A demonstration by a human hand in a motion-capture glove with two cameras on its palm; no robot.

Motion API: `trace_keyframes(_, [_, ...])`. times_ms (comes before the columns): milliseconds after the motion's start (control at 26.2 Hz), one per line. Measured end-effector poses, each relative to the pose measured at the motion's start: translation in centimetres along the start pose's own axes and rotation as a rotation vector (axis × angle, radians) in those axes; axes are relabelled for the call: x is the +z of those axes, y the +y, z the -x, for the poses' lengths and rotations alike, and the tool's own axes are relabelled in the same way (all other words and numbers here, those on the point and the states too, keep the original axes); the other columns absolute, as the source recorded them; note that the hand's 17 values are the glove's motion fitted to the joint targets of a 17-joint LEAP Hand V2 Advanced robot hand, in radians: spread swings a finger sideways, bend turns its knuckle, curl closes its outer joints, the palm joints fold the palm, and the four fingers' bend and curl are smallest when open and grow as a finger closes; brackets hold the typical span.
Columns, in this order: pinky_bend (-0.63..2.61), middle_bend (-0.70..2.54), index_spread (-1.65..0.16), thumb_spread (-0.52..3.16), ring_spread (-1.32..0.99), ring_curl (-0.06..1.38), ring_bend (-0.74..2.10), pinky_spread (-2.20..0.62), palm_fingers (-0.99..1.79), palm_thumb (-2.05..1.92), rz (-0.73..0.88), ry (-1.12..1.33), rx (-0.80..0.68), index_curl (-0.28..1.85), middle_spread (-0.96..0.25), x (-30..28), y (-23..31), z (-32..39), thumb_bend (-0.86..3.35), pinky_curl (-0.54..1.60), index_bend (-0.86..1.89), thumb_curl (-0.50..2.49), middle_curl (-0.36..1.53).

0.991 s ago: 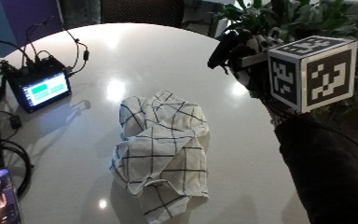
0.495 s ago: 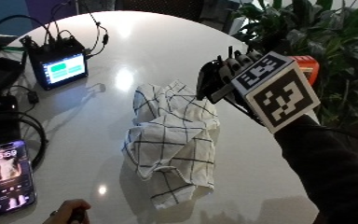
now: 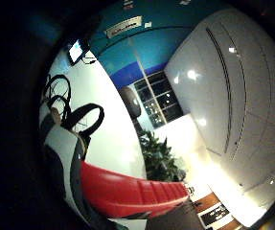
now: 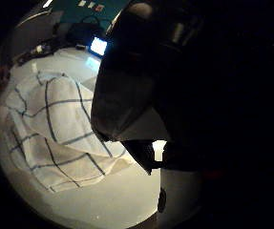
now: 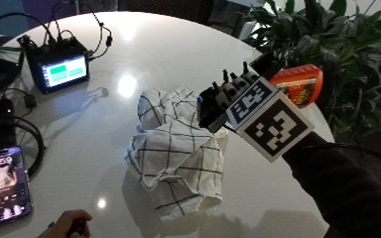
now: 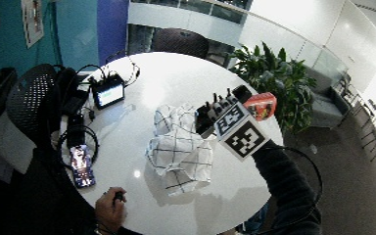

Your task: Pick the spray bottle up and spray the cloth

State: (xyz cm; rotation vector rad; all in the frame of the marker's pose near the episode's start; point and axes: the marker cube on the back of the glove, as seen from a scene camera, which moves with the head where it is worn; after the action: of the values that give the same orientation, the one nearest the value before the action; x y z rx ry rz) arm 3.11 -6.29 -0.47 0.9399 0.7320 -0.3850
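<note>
A white cloth with dark checks (image 5: 177, 153) lies crumpled in the middle of the round white table (image 5: 144, 44). My gloved right hand (image 5: 216, 101) hovers just above the cloth's right side, its fingers curled. It holds an orange-red spray bottle (image 5: 297, 84), whose body sticks out behind the hand towards the plant. That red body (image 3: 127, 191) lies right against the palm in the little finger side view. The thumb side view shows the cloth (image 4: 55, 124) below, partly blocked by a dark shape close to the palm. The bottle's nozzle is hidden.
A small monitor with cables (image 5: 60, 69) stands at the table's far left. A phone (image 5: 2, 183) lies at the near left edge, and a bare hand (image 5: 68, 225) rests at the near edge. A leafy plant (image 5: 336, 39) stands beyond the table's right side.
The gloved hand has come from the plant side to the cloth's right edge, and the orange bottle has come with it. The outside camera has also shifted. The cloth lies as before.
</note>
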Motion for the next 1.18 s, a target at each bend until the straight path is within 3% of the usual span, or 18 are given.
trace_keyframes(229, [0.61, 0.66, -0.28, 0.90, -0.20, 0.48, 0.82, -0.31, 1.40, 0.82, 0.006, -0.049, 0.072, 0.52, -0.21, -0.1, 0.1, 0.4, -0.02, 0.45, 0.19, 0.59, 0.54])
trace_keyframes(648, [0.61, 0.66, -0.28, 0.92, -0.20, 0.48, 0.83, -0.31, 1.39, 0.81, -0.096, -0.598, 0.691, 0.53, -0.21, -3.8, -6.2, -0.9, -0.02, 0.44, 0.18, 0.60, 0.54])
trace_keyframes(1181, [0.62, 0.67, -0.28, 0.95, -0.19, 0.47, 0.78, -0.31, 1.36, 0.82, -0.200, -1.277, 1.105, 0.53, -0.21, -2.4, -10.7, 6.4, -0.02, 0.44, 0.18, 0.60, 0.54])
